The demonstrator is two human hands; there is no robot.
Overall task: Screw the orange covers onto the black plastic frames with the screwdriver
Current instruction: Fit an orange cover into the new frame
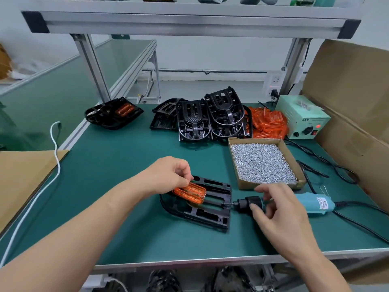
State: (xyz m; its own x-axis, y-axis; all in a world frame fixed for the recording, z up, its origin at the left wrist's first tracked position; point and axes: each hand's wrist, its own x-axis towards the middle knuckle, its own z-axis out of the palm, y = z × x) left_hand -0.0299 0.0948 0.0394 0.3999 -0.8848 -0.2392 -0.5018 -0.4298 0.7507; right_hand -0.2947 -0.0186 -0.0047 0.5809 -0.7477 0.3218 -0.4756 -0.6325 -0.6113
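A green bench [126, 157] fills the frame; a black frame [210, 216] lies flat at lower centre. The right hand [280, 209] curls thumb and fingers round the black nose of the teal screwdriver [311, 202], whose bit meets the frame's right edge. The left hand [168, 175] pinches the orange cover [189, 192] lying on the frame's upper left.

A pale green power supply [303, 118] is sitting on the table [126, 157]; a cardboard box [353, 81] is standing just right of it, a white cord [55, 144] lying far left.
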